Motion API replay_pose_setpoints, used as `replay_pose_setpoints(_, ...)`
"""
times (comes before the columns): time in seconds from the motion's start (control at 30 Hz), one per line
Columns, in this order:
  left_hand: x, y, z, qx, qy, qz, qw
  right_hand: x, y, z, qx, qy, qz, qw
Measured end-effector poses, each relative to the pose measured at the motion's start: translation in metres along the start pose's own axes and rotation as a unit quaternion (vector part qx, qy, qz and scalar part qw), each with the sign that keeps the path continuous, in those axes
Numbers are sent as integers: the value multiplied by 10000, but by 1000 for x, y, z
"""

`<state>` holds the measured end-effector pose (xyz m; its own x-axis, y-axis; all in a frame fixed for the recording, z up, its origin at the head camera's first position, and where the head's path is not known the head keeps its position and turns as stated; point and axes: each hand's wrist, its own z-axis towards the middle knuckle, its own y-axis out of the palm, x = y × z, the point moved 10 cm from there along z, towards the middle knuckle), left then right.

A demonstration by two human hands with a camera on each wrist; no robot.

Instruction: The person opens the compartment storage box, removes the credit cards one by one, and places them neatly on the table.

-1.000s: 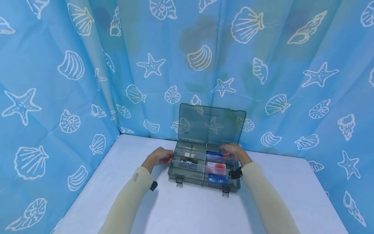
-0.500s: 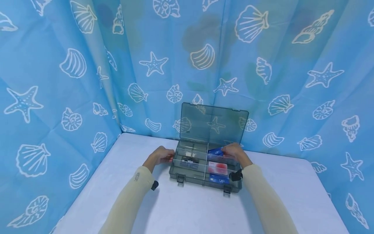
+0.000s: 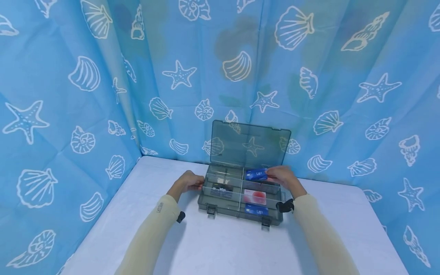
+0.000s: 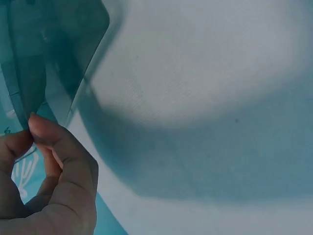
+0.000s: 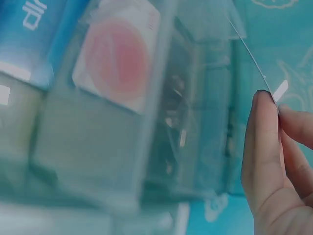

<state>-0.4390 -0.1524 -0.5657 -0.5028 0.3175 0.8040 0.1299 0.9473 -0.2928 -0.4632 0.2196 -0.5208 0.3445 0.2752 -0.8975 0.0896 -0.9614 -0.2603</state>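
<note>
My right hand (image 3: 282, 178) pinches a blue VIP card (image 3: 255, 174) by its right end, over the back right compartment of a smoky clear plastic box (image 3: 220, 211). In the right wrist view the card (image 5: 250, 58) is edge-on between fingers and thumb. My left hand (image 3: 189, 181) is at the box's left side, its thumb and fingertips pinching the plastic edge (image 4: 78, 93) in the left wrist view. A white card with a red circle (image 3: 255, 197) lies in the middle right compartment. Another blue card (image 3: 256, 210) is in the front right one, and a black Vip card (image 3: 222, 190) on the left.
The box's see-through lid (image 3: 249, 143) stands raised at the back, close before a blue curtain (image 3: 213, 76) with white shell prints. Two latches (image 3: 211, 210) jut from the front wall. A white table (image 3: 220, 248) lies underneath.
The blue VIP card has come up from the back right compartment in my right hand, which has moved slightly up and to the right. My left hand has stayed at the box's side.
</note>
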Motion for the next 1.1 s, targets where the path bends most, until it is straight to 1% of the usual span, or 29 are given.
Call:
replay_pose_setpoints(0.13,3,0,-1,-55,97,167,9998,-6,-20,-7,-6,-229,56,9997)
replay_pose_setpoints(0.3,2,1,4,-85,97,139,9998,-3,-51,-16,141,-206,131,9996)
replay_pose_setpoints(0.5,0,1,8,13,30,193,9998,15,-87,-21,439,-1,234,9988)
replay_pose_setpoints(0.73,0,1,7,-2,70,226,9997,38,-122,-27,847,349,235,9955)
replay_pose_setpoints(0.8,-1,1,7,-13,59,225,9997,44,-131,-28,1033,363,192,9938)
replay_pose_setpoints(0.93,0,1,6,-81,88,226,9997,56,-145,-29,1318,87,90,9912)
replay_pose_setpoints(1.0,1,2,4,-108,101,226,9996,63,-149,-28,1381,-6,37,9904)
replay_pose_setpoints(1.03,2,2,3,-122,128,247,9995,68,-150,-28,1396,-13,14,9902)
replay_pose_setpoints(1.1,2,2,2,-146,156,273,9994,80,-150,-26,1444,154,29,9894)
